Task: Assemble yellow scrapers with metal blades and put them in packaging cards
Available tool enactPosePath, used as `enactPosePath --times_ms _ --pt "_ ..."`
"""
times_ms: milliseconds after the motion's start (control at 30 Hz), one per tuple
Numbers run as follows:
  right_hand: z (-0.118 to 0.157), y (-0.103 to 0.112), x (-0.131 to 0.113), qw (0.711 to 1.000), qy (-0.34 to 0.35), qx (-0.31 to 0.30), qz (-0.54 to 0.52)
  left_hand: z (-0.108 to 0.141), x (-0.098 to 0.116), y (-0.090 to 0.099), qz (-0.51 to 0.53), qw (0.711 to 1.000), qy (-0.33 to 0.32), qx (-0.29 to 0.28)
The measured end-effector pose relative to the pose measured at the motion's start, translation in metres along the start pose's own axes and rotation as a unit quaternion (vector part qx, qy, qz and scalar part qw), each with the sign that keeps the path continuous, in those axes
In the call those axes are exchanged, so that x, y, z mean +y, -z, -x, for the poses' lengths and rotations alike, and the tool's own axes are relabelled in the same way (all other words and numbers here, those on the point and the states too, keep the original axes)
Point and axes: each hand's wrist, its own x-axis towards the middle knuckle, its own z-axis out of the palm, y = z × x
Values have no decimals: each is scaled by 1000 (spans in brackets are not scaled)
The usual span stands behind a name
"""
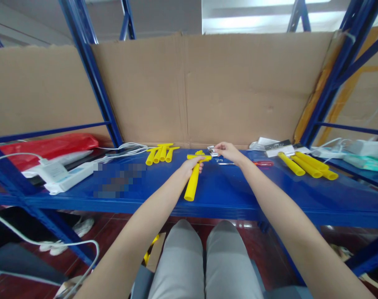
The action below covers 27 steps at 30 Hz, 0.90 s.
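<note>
My left hand (191,166) is wrapped round a yellow T-shaped plastic piece (192,187), its tubular handle pointing towards me and its crossbar at the far end. My right hand (228,150) is just to the right, its fingertips pinched together beside a small white-and-silver packet (212,150). What those fingertips hold, if anything, is too small to make out. Tiny metal parts (219,160) lie on the blue shelf (164,182) below that hand. Under my right wrist lies a screwdriver (263,163) with a red handle, its shaft pointing left.
Several yellow T-shaped pieces (163,154) lie at the back left. Several yellow tubes (310,165) rest at the right beside white and black packages (279,148). A power strip (72,176) with white cables sits at left. Cardboard (239,91) and blue posts (97,83) bound the shelf.
</note>
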Motion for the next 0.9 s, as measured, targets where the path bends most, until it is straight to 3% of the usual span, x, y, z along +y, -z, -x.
enactPosePath --times_ms 100,233,300,433,500,600,767,900 --pt "-5 16 0 995 34 33 92 4 1 -1 1 1000 3 16" --pt "-1 50 5 965 31 22 259 6 2 -1 8 1000 1 17" --pt "6 69 15 944 24 20 328 4 1 -1 12 1000 -4 11" --pt "24 101 47 916 -6 75 395 -1 -1 0 19 999 -18 20" --pt "31 113 61 914 -22 41 402 -1 -1 0 20 999 -16 27" --pt "37 122 70 916 -43 11 399 0 0 0 25 999 -5 30" --pt "41 124 61 913 -83 -67 394 1 1 1 20 999 -7 39" --pt "41 122 64 900 -71 -94 419 1 1 0 16 999 -6 49"
